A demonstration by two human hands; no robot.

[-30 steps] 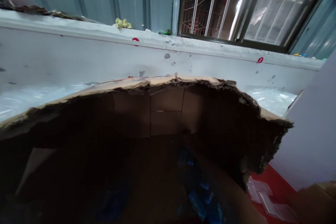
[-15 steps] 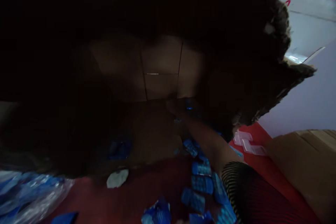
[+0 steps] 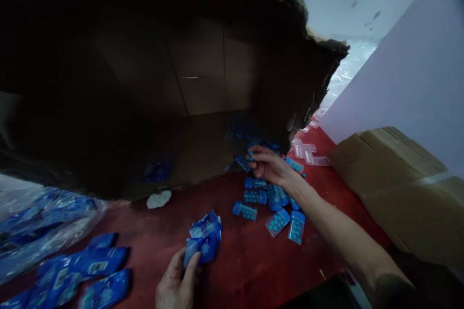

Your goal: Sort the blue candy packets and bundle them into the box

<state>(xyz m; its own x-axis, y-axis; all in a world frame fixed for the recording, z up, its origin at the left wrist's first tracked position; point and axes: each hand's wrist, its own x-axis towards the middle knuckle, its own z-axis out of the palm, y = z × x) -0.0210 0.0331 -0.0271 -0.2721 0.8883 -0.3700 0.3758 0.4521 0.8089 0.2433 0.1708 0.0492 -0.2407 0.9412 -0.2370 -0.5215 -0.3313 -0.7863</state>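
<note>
Low in the middle, my left hand [image 3: 177, 280] pinches a blue foil packet [image 3: 203, 246] between thumb and fingers. Another blue packet [image 3: 208, 222] overlaps it on the red tabletop [image 3: 221, 270]. My right hand [image 3: 268, 166] is closed at the mouth of a dark cardboard box [image 3: 203, 140], with a small blue piece [image 3: 250, 155] at its fingertips; its kind is unclear. Under and around that hand lie several clear containers with blue caps and blue balls, such as one container [image 3: 248, 211] near the middle and another container [image 3: 296, 227] below my wrist. More blue items sit in shadow inside the box.
Several blue packets [image 3: 101, 265] lie at lower left beside a clear plastic bag [image 3: 47, 222] of blue packets. A closed carton [image 3: 402, 183] stands at right, near clear plastic pieces [image 3: 308, 152]. The box's torn edge [image 3: 322, 82] juts out. A whitish scrap [image 3: 158, 199] lies by its rim.
My right hand has drawn back from deep inside the box to its mouth, now with a small blue piece. My left hand has come into view holding a packet. The view has shifted.
</note>
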